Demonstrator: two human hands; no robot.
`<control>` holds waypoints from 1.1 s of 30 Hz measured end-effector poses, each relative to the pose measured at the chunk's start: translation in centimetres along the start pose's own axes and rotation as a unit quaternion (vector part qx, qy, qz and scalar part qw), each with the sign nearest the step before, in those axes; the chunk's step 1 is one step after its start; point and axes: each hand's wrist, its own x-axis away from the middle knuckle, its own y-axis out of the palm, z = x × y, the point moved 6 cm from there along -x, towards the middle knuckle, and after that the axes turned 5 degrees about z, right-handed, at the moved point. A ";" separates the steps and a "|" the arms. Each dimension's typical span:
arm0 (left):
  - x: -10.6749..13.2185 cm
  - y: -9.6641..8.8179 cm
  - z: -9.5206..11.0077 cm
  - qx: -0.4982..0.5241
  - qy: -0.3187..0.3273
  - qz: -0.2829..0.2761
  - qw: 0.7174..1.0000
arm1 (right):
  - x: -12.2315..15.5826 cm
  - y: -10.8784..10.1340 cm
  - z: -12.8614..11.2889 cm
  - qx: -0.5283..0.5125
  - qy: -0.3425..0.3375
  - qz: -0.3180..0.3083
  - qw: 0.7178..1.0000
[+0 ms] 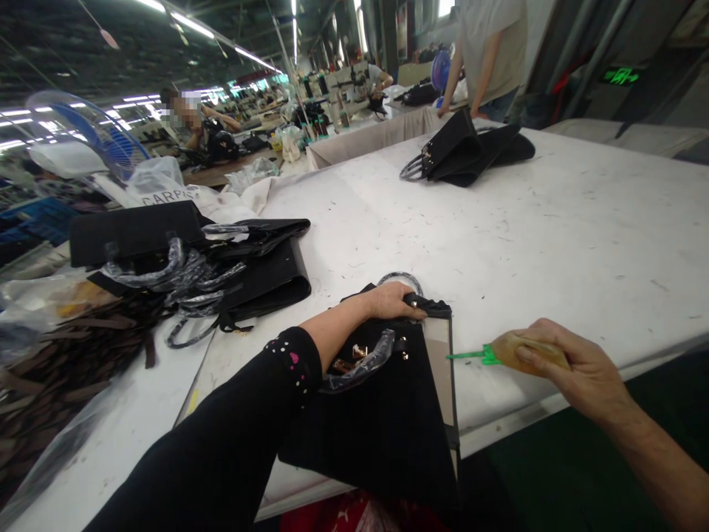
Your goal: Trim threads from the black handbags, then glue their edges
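A black handbag (365, 421) lies at the table's near edge, with gold fittings and a plastic-wrapped handle (365, 366) on its upper face. My left hand (396, 301) reaches across the bag and grips its far edge, beside the second wrapped handle (403, 278). Along the bag's right side a beige inner panel (442, 362) shows with a dark border. My right hand (576, 369) is closed around a yellowish squeeze bottle (529, 353). Its thin green nozzle (468, 355) points left, its tip close to the bag's right edge.
More black handbags (260, 277) with wrapped handles are piled at the left, beside brown strips (72, 369) and clear plastic. Another black bag (465, 151) lies on the far side of the white table (565, 222), near a standing person (492, 52). A blue fan (100, 133) stands at left.
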 end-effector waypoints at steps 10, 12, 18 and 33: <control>0.3 -0.2 0.5 -0.012 0.002 0.001 1.000 | -1.3 -0.5 0.2 0.022 -0.007 0.082 0.996; 0.3 -0.2 0.5 -0.013 0.001 -0.001 1.000 | -1.3 -0.1 0.4 0.023 -0.002 0.060 0.998; 0.3 -0.3 0.6 -0.015 0.004 0.004 1.000 | -0.9 -0.1 0.6 0.007 -0.003 0.054 0.998; 0.1 -0.1 0.4 -0.019 0.009 0.002 1.000 | 1.2 0.8 0.6 -0.008 0.006 -0.033 0.999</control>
